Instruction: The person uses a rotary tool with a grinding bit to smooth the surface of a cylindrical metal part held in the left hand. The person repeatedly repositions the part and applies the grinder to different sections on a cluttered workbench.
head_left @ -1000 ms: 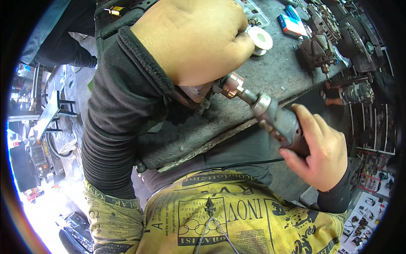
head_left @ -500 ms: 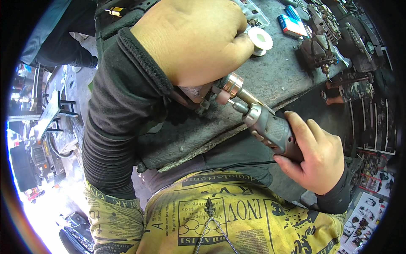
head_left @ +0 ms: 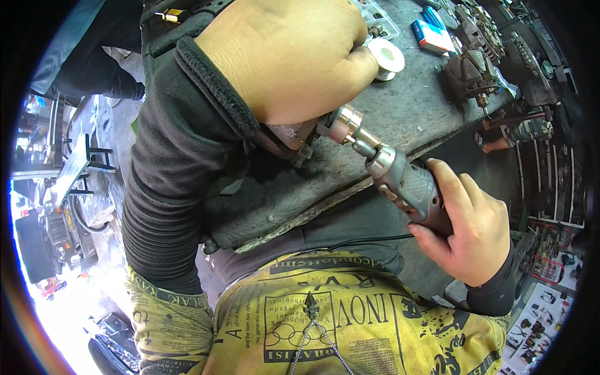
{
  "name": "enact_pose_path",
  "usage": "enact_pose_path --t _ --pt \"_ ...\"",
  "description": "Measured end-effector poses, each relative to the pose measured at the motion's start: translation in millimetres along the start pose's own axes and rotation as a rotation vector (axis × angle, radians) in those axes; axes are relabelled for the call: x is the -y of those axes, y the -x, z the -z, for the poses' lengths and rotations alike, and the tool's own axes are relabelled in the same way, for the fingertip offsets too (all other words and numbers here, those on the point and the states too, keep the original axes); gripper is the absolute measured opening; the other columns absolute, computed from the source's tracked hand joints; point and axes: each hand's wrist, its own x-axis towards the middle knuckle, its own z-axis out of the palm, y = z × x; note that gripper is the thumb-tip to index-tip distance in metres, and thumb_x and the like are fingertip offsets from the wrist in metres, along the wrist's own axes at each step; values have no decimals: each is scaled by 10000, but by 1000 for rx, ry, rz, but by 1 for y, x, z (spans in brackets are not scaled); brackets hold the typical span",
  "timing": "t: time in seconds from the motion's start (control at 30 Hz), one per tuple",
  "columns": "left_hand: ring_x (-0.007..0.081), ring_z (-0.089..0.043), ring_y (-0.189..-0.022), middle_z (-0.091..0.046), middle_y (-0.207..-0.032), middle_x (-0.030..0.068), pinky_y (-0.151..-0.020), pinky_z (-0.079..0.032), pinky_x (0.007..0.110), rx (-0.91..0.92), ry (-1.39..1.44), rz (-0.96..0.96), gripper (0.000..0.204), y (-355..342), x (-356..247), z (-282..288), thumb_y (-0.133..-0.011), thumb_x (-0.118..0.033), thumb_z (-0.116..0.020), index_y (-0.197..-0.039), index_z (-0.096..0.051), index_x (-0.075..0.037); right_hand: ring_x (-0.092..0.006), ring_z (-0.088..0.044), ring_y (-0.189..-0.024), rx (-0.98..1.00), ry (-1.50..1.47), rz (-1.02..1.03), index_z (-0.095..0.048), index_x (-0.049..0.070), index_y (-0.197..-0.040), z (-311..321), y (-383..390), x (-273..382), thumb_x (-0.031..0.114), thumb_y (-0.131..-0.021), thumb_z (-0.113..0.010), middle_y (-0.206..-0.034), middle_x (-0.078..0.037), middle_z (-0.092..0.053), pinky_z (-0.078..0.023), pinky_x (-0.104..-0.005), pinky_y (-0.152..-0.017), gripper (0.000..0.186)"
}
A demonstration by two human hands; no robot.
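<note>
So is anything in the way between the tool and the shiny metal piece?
Nothing I can see. The right hand holds the tool with its tip right by the metal piece; whether they touch, I can't tell. The left hand isn't between them.

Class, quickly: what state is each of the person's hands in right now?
Left hand: back toward the camera, grip hidden; open or closed cannot be told.
Right hand: closed, holding the gray rotary tool.
</note>
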Motion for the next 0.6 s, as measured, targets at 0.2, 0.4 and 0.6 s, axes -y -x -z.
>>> enact_pose_path --t 0.2,0.4,0.6 --pt "390 -664 -708 -668 -728 186 -667 -534 464 -4 -22 -17 271 1 1 -1 -897 -227 -577 -803 -699 -5 -327 -638 -691 83 10 -36 -577 0 -1347 4 5 3 233 -683 -850 -853 -136 -596 -518 -416 -612 755" --pt "389 -665 -708 -665 -723 188 -663 -532 463 0 -12 -14 268 1 0 -2 -898 -226 -579 -798 -697 -7 -347 -639 -707 65 -2 -64 -572 -13 -1351 3 5 4 221 -674 -843 -890 -154 -616 -520 -424 -637 766" --pt "392 -662 -698 -661 -715 188 -657 -531 464 25 -14 2 273 -1 0 0 -901 -229 -575 -778 -683 -10 -349 -641 -707 82 -16 -66 -571 -16 -1349 3 6 4 217 -673 -843 -884 -157 -615 -525 -422 -638 765"
